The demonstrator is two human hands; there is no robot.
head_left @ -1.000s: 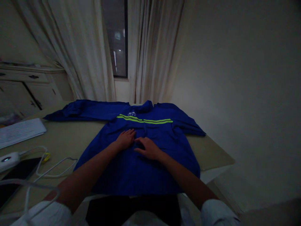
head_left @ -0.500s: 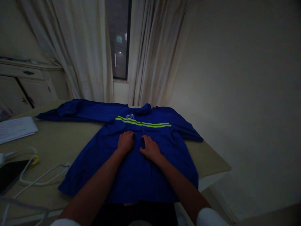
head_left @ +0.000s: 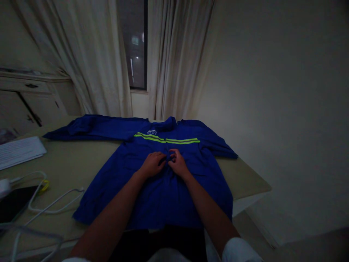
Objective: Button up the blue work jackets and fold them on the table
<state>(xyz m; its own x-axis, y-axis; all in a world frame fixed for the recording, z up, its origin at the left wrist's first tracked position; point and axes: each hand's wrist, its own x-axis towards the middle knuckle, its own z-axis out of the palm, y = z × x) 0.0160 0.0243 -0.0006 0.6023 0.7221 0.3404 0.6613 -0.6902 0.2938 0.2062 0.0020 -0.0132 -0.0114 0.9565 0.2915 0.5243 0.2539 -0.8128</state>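
A blue work jacket point(head_left: 152, 203) lies front up, its collar at the far side and its sleeves out to both sides. Two yellow-green stripes cross the chest, with a small white print above them on the left. At the middle of the front, my left hand point(head_left: 154, 163) is closed on the fabric along the front opening. Just beside it, my right hand point(head_left: 177, 163) pinches the other edge with bent fingers. Small folds of cloth rise between the two hands. The fingertips partly hide what is gripped there.
The jacket rests on a table point(head_left: 89, 160). To the left are papers point(head_left: 20, 151), a dark phone point(head_left: 16, 202), a white charger point(head_left: 4, 187) and a looping white cable point(head_left: 58, 211). Behind are curtains point(head_left: 100, 54) and a cabinet point(head_left: 35, 98); a wall point(head_left: 272, 109) stands on the right.
My hands have come closer together at the front opening, the left shifting right. The right hand's fingers have closed in on the cloth, which now bunches between them.
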